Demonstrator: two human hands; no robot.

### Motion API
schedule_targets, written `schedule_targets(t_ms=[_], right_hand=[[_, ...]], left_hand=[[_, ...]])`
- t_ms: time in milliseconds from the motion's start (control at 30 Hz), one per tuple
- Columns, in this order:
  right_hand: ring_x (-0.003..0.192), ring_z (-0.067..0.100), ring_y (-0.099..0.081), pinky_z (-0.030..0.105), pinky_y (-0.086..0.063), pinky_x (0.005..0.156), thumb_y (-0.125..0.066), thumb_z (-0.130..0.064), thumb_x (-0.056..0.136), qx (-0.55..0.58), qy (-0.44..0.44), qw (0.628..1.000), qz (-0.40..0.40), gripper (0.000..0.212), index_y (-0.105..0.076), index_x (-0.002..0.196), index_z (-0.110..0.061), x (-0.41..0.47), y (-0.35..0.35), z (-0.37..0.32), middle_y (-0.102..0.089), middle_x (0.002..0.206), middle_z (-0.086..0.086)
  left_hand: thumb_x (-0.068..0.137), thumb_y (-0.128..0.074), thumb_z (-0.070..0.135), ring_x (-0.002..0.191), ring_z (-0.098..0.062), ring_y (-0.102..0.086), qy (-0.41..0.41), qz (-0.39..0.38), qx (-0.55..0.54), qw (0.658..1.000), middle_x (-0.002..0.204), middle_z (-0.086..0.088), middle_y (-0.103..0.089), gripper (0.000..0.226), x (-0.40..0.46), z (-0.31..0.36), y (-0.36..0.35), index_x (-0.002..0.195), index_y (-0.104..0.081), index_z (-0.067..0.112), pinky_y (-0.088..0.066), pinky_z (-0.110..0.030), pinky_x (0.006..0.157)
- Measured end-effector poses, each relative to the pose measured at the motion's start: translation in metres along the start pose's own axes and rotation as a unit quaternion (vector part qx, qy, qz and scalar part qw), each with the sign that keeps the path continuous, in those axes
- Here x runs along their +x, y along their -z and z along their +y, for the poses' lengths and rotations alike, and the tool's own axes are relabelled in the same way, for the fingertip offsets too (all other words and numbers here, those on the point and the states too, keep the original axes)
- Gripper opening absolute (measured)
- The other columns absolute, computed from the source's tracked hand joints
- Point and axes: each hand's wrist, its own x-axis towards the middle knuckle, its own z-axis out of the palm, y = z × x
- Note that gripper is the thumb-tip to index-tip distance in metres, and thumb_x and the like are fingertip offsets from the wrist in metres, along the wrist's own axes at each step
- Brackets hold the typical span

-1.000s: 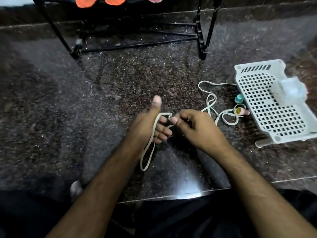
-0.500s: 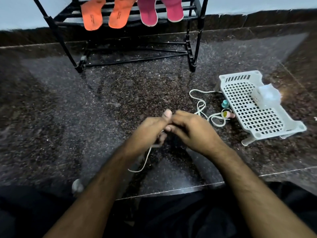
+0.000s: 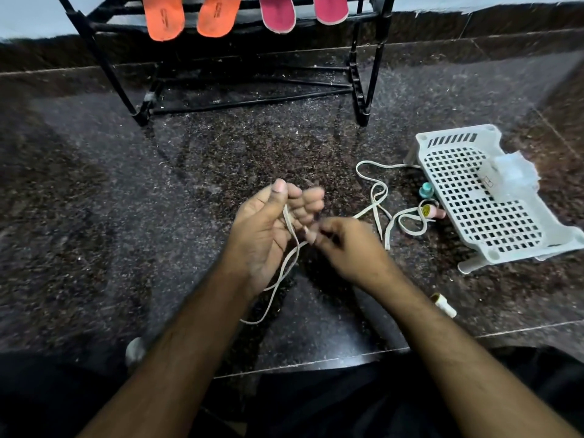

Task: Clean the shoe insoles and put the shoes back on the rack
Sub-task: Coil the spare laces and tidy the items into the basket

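**Operator:** Insoles first: from the head camera I count an orange pair [image 3: 189,15] and a pink pair [image 3: 303,11] hanging over the black rack [image 3: 366,74], well beyond my hands. I can't see any shoes.

**Observer:** And your hands?

**Operator:** Both sit on the near side of the rack, above the dark speckled floor [image 3: 94,216]. My left hand [image 3: 268,229] is palm up with the fingers loosely bent, and the white shoelace [image 3: 292,257] crosses that palm. My right hand [image 3: 344,245] is blurred; its fingertips look pinched on the lace beside the left fingers, though I can't be fully sure.

**Observer:** Where does the lace go?

**Operator:** It trails to my right in loops towards the white plastic basket [image 3: 442,142], which lies nearer me than the rack's right leg. Two small bottles [image 3: 426,191] sit against the basket's near-left edge.

**Observer:** How would you handle it?

**Operator:** I reckon I'm gathering the lace. I'd keep light tension with the right pinch, lay even turns over the left fingers, and draw the loose loops slowly so they don't snag the bottles or knot.
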Motion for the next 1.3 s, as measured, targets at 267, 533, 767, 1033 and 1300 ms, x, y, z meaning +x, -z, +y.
schedule_targets(t_ms=[267,533,767,1033,1300], right_hand=[[0.089,0.012,-0.062,0.036,-0.054,0.074,-0.057,-0.051,0.092,-0.142,0.126,0.981,0.033,0.023,-0.066,0.097,-0.030,-0.010,0.016,-0.022,-0.060,0.094,-0.012],[0.068,0.016,-0.054,0.042,-0.050,0.067,-0.068,-0.042,0.089,0.135,0.019,0.981,0.141,0.023,-0.066,0.080,-0.021,-0.003,0.011,-0.018,-0.062,0.076,0.008],[0.104,0.015,-0.069,0.035,-0.047,0.102,-0.022,-0.071,0.094,0.349,-0.134,0.905,-0.203,0.072,-0.071,0.106,-0.021,-0.019,-0.024,-0.034,-0.075,0.105,0.007],[0.050,0.015,-0.043,0.027,-0.040,0.060,-0.050,-0.058,0.093,0.271,-0.177,0.926,-0.195,0.048,-0.062,0.069,-0.018,-0.013,0.001,-0.010,-0.039,0.045,-0.004],[0.041,0.003,-0.028,0.016,-0.026,0.039,-0.045,-0.032,0.103,0.476,-0.134,0.869,-0.008,0.029,-0.063,0.094,-0.011,-0.006,0.014,-0.036,-0.038,0.049,-0.010]], left_hand=[[0.104,-0.049,0.027,0.071,-0.019,-0.064,-0.063,0.007,0.346,0.936,0.079,-0.015,-0.071,0.030,0.004,-0.025,0.014,0.084,-0.067,0.014,-0.053,-0.037,0.066],[0.102,-0.040,0.055,0.038,-0.009,-0.020,0.126,0.005,0.171,0.977,0.046,0.007,-0.024,0.053,-0.008,-0.018,-0.007,0.062,-0.038,0.021,-0.021,-0.026,0.046],[0.097,-0.044,0.055,0.039,-0.008,-0.020,0.059,0.046,-0.022,0.997,0.045,0.007,-0.023,0.051,0.003,0.002,0.005,0.060,-0.037,0.021,-0.028,-0.025,0.043],[0.099,-0.043,0.055,0.036,-0.007,-0.020,0.071,0.011,0.035,0.997,0.045,0.009,-0.025,0.051,-0.002,0.020,0.009,0.061,-0.037,0.022,-0.022,-0.022,0.038],[0.101,-0.055,0.039,0.059,-0.023,-0.068,0.084,0.072,0.244,0.963,0.074,-0.021,-0.073,0.047,-0.006,-0.025,-0.002,0.077,-0.068,0.001,-0.052,-0.025,0.054]])
